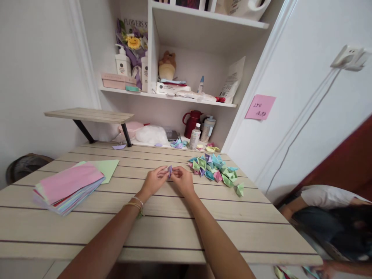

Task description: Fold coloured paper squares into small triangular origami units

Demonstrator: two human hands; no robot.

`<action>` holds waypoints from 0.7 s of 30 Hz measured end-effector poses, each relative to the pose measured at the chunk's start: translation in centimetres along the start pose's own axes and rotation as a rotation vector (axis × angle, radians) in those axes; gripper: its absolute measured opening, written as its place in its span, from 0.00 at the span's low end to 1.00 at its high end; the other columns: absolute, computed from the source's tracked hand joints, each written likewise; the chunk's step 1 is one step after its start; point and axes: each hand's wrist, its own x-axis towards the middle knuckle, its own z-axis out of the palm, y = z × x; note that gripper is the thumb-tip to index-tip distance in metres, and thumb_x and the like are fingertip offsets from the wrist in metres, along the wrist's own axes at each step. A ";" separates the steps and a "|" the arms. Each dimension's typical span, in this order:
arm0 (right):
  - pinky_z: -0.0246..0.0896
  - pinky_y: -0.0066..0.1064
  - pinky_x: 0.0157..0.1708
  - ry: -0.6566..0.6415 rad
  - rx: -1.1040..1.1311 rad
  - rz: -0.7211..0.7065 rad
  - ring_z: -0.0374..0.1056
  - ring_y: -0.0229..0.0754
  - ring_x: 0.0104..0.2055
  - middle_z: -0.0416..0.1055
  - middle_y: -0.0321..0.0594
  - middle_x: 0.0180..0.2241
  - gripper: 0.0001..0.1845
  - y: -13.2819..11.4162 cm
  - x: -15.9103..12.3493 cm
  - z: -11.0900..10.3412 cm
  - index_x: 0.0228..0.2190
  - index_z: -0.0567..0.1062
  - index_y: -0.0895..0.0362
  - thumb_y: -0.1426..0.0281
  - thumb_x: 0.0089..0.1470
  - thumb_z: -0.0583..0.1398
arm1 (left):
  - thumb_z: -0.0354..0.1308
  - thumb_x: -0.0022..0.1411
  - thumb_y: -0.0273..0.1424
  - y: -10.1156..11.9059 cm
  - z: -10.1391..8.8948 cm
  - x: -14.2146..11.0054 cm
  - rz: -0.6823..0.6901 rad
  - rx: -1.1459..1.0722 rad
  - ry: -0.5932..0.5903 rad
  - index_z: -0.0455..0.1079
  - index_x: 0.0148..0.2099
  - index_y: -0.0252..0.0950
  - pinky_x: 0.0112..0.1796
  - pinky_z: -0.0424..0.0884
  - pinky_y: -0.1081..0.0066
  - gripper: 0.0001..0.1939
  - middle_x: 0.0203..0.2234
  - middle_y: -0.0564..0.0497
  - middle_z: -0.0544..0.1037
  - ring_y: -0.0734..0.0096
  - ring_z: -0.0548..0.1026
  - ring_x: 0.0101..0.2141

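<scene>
Purple folded paper (170, 171), pinched between both our hands.
We hold it by our fingertips, our left hand (155, 180) drawn narrow on its left side and our right hand (183, 180) likewise on its right. Just to the right of our right hand lies a heap of origami paper boats (209, 175); well left of our left hand, a stack of coloured paper sheets (72, 181), pink uppermost, rests on the slatted table (162, 223).

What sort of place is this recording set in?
Probably a room in a home or dormitory: a slatted desk against built-in shelves, with a plush toy and pump bottle.
</scene>
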 end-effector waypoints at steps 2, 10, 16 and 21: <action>0.66 0.31 0.30 0.006 -0.035 -0.018 0.71 0.43 0.30 0.75 0.39 0.27 0.10 0.1 0.0 0.0 0.29 0.73 0.57 0.71 0.39 0.60 | 0.61 0.47 0.33 0.0 0.1 -0.1 0.017 0.030 0.001 0.69 0.46 0.32 0.37 0.73 0.67 0.22 0.32 0.44 0.79 0.64 0.77 0.34; 0.65 0.30 0.30 0.042 -0.070 -0.002 0.71 0.42 0.28 0.75 0.38 0.25 0.08 -0.6 -0.2 0.4 0.28 0.74 0.57 0.71 0.39 0.60 | 0.58 0.47 0.27 0.1 0.2 -0.2 0.040 0.119 0.022 0.72 0.40 0.34 0.35 0.73 0.69 0.14 0.28 0.48 0.79 0.66 0.77 0.30; 0.67 0.30 0.29 0.052 0.144 0.126 0.71 0.42 0.28 0.75 0.39 0.26 0.10 -0.1 0.0 0.4 0.28 0.74 0.58 0.72 0.38 0.58 | 0.59 0.47 0.28 0.9 0.2 -0.2 0.021 0.004 0.005 0.72 0.36 0.35 0.36 0.73 0.69 0.11 0.31 0.48 0.78 0.66 0.76 0.32; 0.67 0.31 0.29 0.032 0.085 0.094 0.72 0.43 0.29 0.75 0.39 0.26 0.11 0.0 -0.1 0.6 0.29 0.74 0.58 0.72 0.37 0.60 | 0.60 0.45 0.28 0.7 0.3 -0.3 0.018 0.046 0.028 0.73 0.37 0.35 0.35 0.73 0.70 0.13 0.30 0.48 0.79 0.67 0.76 0.31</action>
